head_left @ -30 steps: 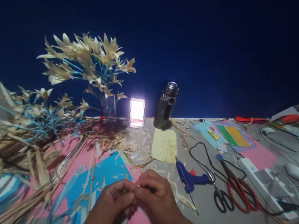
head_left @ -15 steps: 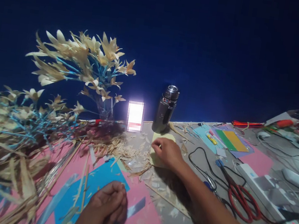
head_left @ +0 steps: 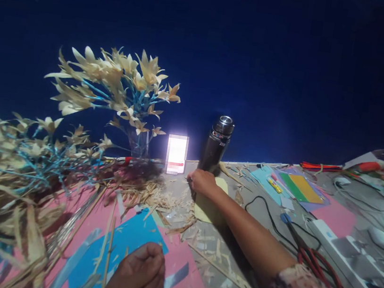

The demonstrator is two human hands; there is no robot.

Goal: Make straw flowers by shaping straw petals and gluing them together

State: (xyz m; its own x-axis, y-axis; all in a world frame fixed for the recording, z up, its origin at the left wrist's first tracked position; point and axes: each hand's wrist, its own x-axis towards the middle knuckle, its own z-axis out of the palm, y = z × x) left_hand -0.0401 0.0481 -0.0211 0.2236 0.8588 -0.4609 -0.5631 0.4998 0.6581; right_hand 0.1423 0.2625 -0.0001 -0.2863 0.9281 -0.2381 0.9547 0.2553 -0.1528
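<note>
Right hand [head_left: 202, 182] reached farther — fingertips hidden.

Paper, straw and steel
Glossy metal flask [head_left: 217, 143] at centre; matt yellow paper sheet [head_left: 209, 203]; dry, rough straw-like shavings [head_left: 163, 197], perhaps palm leaf.

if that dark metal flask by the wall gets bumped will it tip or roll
The flask stands upright, tall and narrow on a small base, so a knock near its top would probably tip it. Its round body would then likely roll. It looks like smooth, glossy metal, so perhaps slippery to grip. The right hand is close to its base, beside the yellow sheet.
</note>
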